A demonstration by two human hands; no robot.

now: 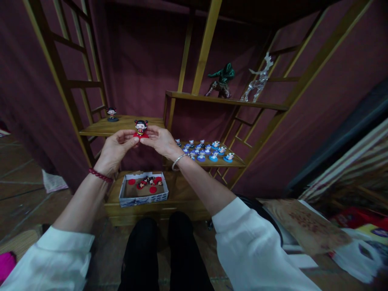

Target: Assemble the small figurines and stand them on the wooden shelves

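Between my two hands a small figurine (140,127) with black hair buns stands upright on a red round base. My left hand (117,146) pinches the base from the left, and my right hand (159,141) pinches it from the right, both thumbs at the front. Behind them is the left wooden shelf (151,121); a similar figurine (112,114) on a dark base stands at its far left corner. Below my hands, an open cardboard box (144,199) holds several figurines lying down and loose red discs (153,189).
Rows of small blue, purple and dark figurines (207,149) stand on the lower right shelf. Higher up are a dark green warrior statue (223,79) and a clear deer figure (259,81). Wooden uprights (209,40) frame the shelves. Plastic bags (356,254) lie at right.
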